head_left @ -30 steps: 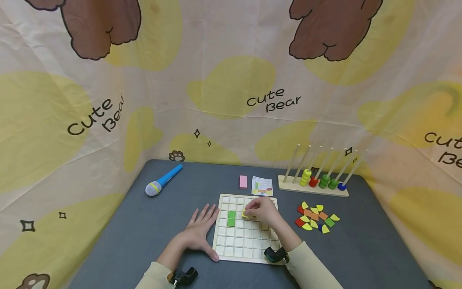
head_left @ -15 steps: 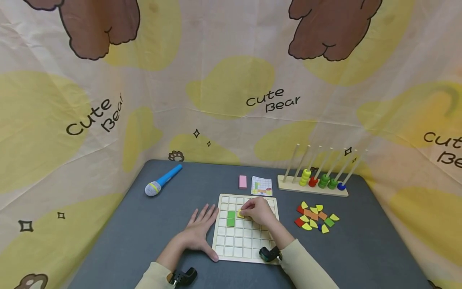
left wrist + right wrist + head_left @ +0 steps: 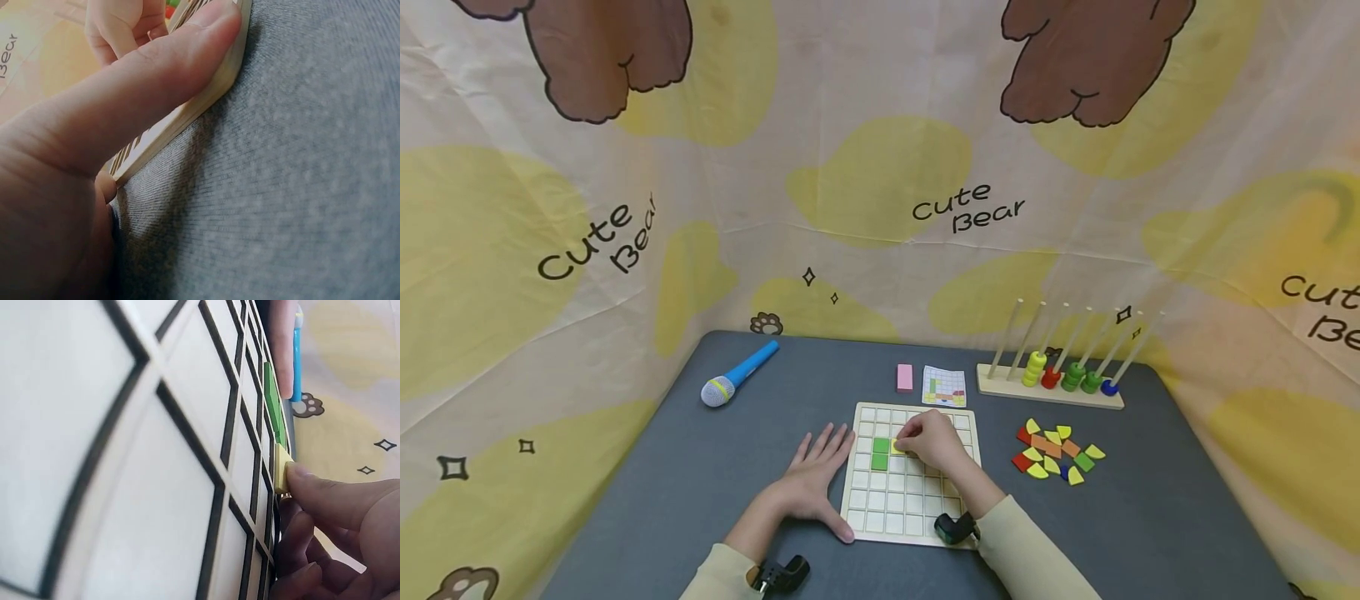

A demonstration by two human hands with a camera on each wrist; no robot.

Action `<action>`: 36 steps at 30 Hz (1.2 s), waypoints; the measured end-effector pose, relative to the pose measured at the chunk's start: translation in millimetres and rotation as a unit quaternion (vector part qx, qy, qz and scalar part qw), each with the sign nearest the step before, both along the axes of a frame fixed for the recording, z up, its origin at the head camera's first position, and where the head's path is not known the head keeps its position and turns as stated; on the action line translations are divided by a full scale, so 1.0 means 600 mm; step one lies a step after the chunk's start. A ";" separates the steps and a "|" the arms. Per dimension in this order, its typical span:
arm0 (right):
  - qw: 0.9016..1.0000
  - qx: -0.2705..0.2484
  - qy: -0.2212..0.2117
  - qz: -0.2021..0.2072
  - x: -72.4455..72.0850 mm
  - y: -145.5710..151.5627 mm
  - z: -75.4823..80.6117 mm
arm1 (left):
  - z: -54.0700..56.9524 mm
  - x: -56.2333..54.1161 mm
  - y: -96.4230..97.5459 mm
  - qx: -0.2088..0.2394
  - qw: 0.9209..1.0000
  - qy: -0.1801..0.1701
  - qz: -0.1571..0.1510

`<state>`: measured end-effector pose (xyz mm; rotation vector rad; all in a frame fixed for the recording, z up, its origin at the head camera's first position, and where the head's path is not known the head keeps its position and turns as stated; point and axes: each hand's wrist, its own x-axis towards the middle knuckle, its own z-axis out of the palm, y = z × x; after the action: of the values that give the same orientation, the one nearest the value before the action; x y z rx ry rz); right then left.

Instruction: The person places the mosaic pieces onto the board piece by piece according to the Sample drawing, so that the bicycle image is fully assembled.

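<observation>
A white grid board [image 3: 895,503] with a pale wooden frame lies flat on the grey table. Two green square tiles [image 3: 880,453] sit in neighbouring cells of one column. Over the cell right of the upper green tile, my right hand [image 3: 931,442] pinches a yellow tile [image 3: 282,470] between thumb and fingers; part of the tile is hidden by them. Whether it lies fully in the cell I cannot tell. My left hand [image 3: 812,482] is spread along the board's left side, its thumb [image 3: 187,56] resting on the frame near the front left corner.
Loose tiles [image 3: 1051,450] in yellow, red, orange, green and blue lie right of the board. Behind it are a pink block [image 3: 905,378], a printed pattern card [image 3: 944,387] and a peg stand with coloured beads [image 3: 1051,390]. A blue toy microphone [image 3: 739,375] lies back left.
My right hand has moved a little to the left with the yellow tile, bringing it beside the upper green tile. The left hand has stayed in place.
</observation>
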<state>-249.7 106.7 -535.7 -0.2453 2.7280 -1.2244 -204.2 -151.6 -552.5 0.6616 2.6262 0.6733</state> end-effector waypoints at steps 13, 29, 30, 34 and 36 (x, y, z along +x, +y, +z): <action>1.000 -0.013 -0.014 0.007 0.002 0.013 0.017 | -0.006 -0.002 0.000 0.021 1.000 0.002 -0.006; 0.999 -0.033 0.008 -0.028 0.020 0.064 0.074 | 0.002 0.000 0.001 0.001 1.000 -0.003 -0.004; 0.999 -0.036 0.007 -0.032 0.020 0.067 0.076 | 0.003 0.000 0.001 -0.001 1.000 -0.003 -0.003; 0.998 -0.040 0.005 -0.051 0.023 0.081 0.080 | 0.003 0.002 0.000 0.001 1.000 -0.004 -0.002; 0.998 -0.036 0.008 -0.056 0.024 0.088 0.080 | 0.005 0.002 0.000 0.002 1.000 -0.004 -0.001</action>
<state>-235.6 159.4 -487.7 -0.1103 2.7474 -1.3579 -202.9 -151.5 -549.8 0.6621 2.6176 0.6779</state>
